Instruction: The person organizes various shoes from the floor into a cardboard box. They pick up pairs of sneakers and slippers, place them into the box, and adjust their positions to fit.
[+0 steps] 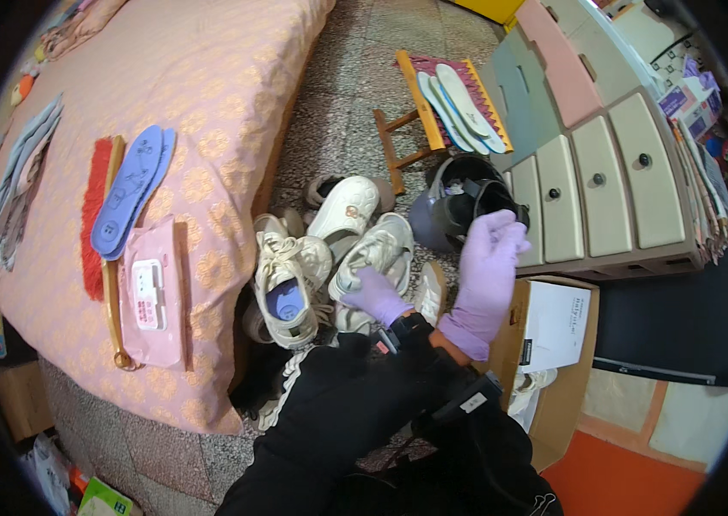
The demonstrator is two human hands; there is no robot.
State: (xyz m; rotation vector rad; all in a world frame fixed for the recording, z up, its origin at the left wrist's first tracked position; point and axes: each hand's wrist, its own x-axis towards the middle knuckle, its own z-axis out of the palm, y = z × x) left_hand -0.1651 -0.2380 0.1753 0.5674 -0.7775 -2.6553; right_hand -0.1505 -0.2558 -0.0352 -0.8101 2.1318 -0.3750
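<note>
Gripping white sneaker (374, 252) by its near side: left hand (379, 297); right of sneaker, right hand (491, 251), fingers curled, closure unclear.

1. The bed (209, 77) was peach-pink, patterned with golden blossoms.
2. On the bed, insoles (130, 189) were violet-blue, brush bristles (94, 245) red.
3. Right of the bed, shoes (348, 205) were white; the left hand (379, 297) and right hand (493, 254) were gloved in lavender.
</note>
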